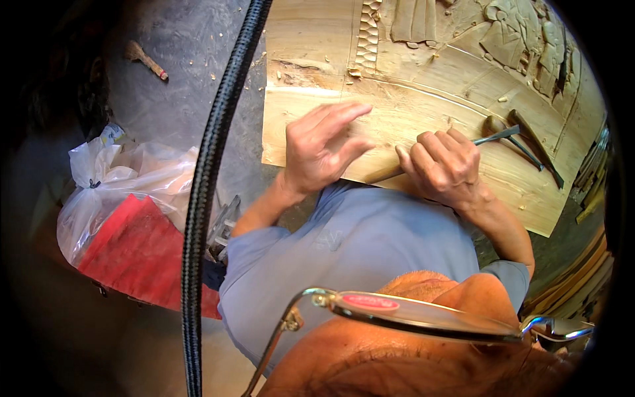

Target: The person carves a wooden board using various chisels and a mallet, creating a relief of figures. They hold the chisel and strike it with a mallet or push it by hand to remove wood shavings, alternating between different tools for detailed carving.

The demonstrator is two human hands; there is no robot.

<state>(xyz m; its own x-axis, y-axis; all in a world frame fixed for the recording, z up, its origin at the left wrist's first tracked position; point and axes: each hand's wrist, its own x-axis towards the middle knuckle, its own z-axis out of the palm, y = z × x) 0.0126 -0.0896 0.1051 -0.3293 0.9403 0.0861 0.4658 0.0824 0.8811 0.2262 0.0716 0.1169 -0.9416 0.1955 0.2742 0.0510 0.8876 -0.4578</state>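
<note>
My right hand (443,162) is closed round a chisel (496,135), its wooden handle angled down to the left and its metal blade reaching out to the right. My left hand (325,142) hovers near the front edge of a pale wooden panel (297,53), fingers loosely bent and apart, with nothing in them. Carved relief figures (506,40) and a scalloped strip (367,43) cover the panel's far part, with scattered wood chips. Two more carving tools (539,149) with dark handles lie on the panel to the right of my right hand.
A black braided hose (218,129) crosses the view vertically. At left are a wooden-handled implement (145,59) on a grey surface, tied plastic bags (99,172) and red material (145,258). Stacked boards or tools (589,178) edge the right. My glasses (423,311) fill part of the bottom.
</note>
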